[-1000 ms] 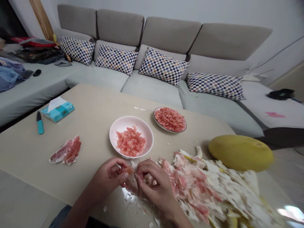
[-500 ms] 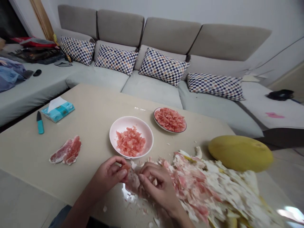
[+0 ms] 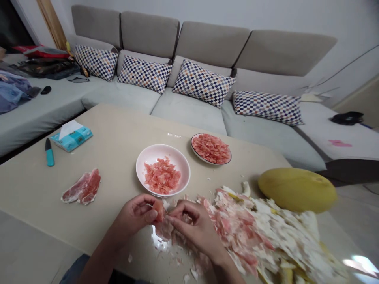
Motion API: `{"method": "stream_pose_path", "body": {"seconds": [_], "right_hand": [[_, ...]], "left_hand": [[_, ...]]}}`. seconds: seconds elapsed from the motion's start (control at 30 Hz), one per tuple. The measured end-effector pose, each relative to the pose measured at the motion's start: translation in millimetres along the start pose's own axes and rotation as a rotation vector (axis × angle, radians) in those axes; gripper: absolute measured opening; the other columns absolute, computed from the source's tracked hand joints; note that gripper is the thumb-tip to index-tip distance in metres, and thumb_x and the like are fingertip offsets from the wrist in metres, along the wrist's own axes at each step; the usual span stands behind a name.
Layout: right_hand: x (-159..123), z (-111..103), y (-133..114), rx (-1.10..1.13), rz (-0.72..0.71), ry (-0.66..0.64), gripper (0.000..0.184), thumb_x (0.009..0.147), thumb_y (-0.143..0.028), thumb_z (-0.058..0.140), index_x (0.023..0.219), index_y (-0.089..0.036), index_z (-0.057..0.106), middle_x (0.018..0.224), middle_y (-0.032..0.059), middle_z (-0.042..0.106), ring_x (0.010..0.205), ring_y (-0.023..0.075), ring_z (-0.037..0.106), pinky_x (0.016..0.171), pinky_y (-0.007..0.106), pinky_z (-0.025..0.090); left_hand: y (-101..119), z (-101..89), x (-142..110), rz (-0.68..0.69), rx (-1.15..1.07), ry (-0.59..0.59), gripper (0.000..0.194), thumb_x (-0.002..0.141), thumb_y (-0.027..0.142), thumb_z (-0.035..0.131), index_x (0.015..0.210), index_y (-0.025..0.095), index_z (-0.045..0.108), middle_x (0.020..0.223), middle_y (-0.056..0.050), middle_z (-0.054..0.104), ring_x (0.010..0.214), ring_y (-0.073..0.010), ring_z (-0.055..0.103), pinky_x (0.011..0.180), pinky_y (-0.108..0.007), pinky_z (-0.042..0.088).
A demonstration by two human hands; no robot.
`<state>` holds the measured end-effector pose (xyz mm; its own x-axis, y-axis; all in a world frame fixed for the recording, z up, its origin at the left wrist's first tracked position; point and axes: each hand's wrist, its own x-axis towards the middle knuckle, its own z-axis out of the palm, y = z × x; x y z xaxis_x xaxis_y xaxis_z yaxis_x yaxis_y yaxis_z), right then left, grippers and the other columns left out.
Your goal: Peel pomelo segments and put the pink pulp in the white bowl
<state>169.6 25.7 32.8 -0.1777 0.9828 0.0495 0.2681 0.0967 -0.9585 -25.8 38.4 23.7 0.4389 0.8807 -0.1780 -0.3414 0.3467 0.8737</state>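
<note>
- table [image 3: 124, 126] was cream and kinda shiny
- teal-handled knife [image 3: 49, 154] sat beside a blue tissue pack [image 3: 74, 139], far left
- chunk of pink fruit [image 3: 84, 187] lay nearer the front
- white bowl [image 3: 151, 154] was mid-table, dark-rimmed plate [image 3: 198, 155] behind it to the right
- messy peel heap [image 3: 281, 228] covered the right, big yellow fruit [image 3: 296, 190] just behind

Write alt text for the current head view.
A person's hands are close together above a table, the left hand holding a piece of pink pulp. Just beyond, a white bowl holds more pulp; at right lie a heap of peelings and a whole yellow fruit.
</note>
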Motion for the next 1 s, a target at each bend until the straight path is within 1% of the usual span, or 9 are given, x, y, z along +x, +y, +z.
{"method": "stream_pose_path", "body": {"seconds": [0.1,0.2,0.27,0.33,0.4,0.53,0.67,0.77,1.0], "right_hand": [[0.6,0.5,1.9,-0.029,-0.031,0.038,0.035,0.081,-0.032,0.070,0.054,-0.019,0.050,0.053,-0.0039,0.049,0.051,0.0109,0.046,0.049,0.022,0.038],[1.1,1.3,3.8,-0.013,-0.113,0.086,0.010,0.082,-0.026,0.069,0.081,-0.020,0.061,0.079,0.0009,0.059,0.072,0.0153,0.055,0.068,0.026,0.047],[0.8,2.0,5.0,0.033,-0.148,0.056,0.021,0.081,-0.028,0.071,0.100,-0.022,0.063,0.099,0.0044,0.060,0.086,0.0181,0.057,0.078,0.029,0.048],[-0.1,3.5,6.3,0.067,-0.148,0.014,0.034,0.077,-0.032,0.077,0.108,-0.024,0.063,0.108,0.0055,0.059,0.092,0.0195,0.058,0.082,0.030,0.048],[-0.9,5.6,7.3,0.065,-0.123,-0.003,0.040,0.073,-0.033,0.081,0.109,-0.025,0.065,0.107,0.0051,0.061,0.093,0.0202,0.060,0.082,0.030,0.048],[-1.3,9.2,7.2,0.022,-0.077,0.006,0.023,0.078,-0.026,0.078,0.100,-0.024,0.072,0.095,0.0036,0.068,0.086,0.0188,0.063,0.077,0.028,0.049],[-0.6,9.7,5.9,0.050,-0.077,0.011,0.022,0.079,-0.026,0.077,0.101,-0.025,0.076,0.091,0.0045,0.070,0.082,0.0182,0.065,0.073,0.028,0.051],[-0.7,9.1,5.6,0.072,-0.061,0.007,0.022,0.081,-0.028,0.075,0.103,-0.026,0.077,0.090,0.0049,0.071,0.080,0.0177,0.066,0.070,0.027,0.052],[0.8,5.8,7.3,0.082,-0.043,0.016,0.017,0.085,-0.032,0.071,0.100,-0.029,0.078,0.094,0.0052,0.075,0.087,0.0198,0.069,0.074,0.029,0.052]], "left_hand": [[-0.5,1.6,0.4,0.006,-0.025,0.015,0.025,0.077,0.035,0.077,0.087,0.015,0.065,0.076,-0.001,0.064,0.073,-0.0132,0.059,0.070,-0.025,0.048],[-3.1,2.6,1.7,0.006,-0.046,0.020,0.025,0.076,0.033,0.078,0.087,0.016,0.065,0.077,-0.001,0.065,0.074,-0.0135,0.060,0.073,-0.027,0.048],[-4.8,3.6,2.5,0.016,-0.062,0.023,0.024,0.075,0.033,0.078,0.086,0.016,0.064,0.078,-0.001,0.066,0.074,-0.0137,0.061,0.073,-0.027,0.049],[-6.3,4.8,3.2,0.023,-0.071,0.041,0.024,0.074,0.031,0.080,0.084,0.016,0.064,0.078,-0.001,0.067,0.074,-0.0137,0.061,0.072,-0.026,0.049],[-7.5,6.0,3.7,0.019,-0.072,0.069,0.023,0.073,0.029,0.081,0.084,0.017,0.065,0.078,-0.001,0.068,0.075,-0.0137,0.063,0.072,-0.025,0.048],[-9.2,7.4,4.3,0.011,-0.057,0.107,0.021,0.072,0.027,0.081,0.084,0.017,0.067,0.076,-0.001,0.070,0.076,-0.0147,0.065,0.073,-0.025,0.049],[-8.2,9.0,3.7,0.019,-0.045,0.125,0.019,0.072,0.026,0.081,0.083,0.016,0.068,0.076,-0.002,0.071,0.076,-0.0154,0.065,0.075,-0.027,0.050],[-6.3,9.8,2.8,0.010,-0.044,0.142,0.019,0.072,0.026,0.080,0.083,0.015,0.068,0.076,-0.002,0.070,0.075,-0.0148,0.064,0.073,-0.026,0.050],[-1.6,11.9,1.7,-0.029,-0.066,0.170,0.023,0.070,0.030,0.081,0.081,0.015,0.069,0.073,-0.002,0.068,0.071,-0.0140,0.063,0.070,-0.024,0.050]]}}
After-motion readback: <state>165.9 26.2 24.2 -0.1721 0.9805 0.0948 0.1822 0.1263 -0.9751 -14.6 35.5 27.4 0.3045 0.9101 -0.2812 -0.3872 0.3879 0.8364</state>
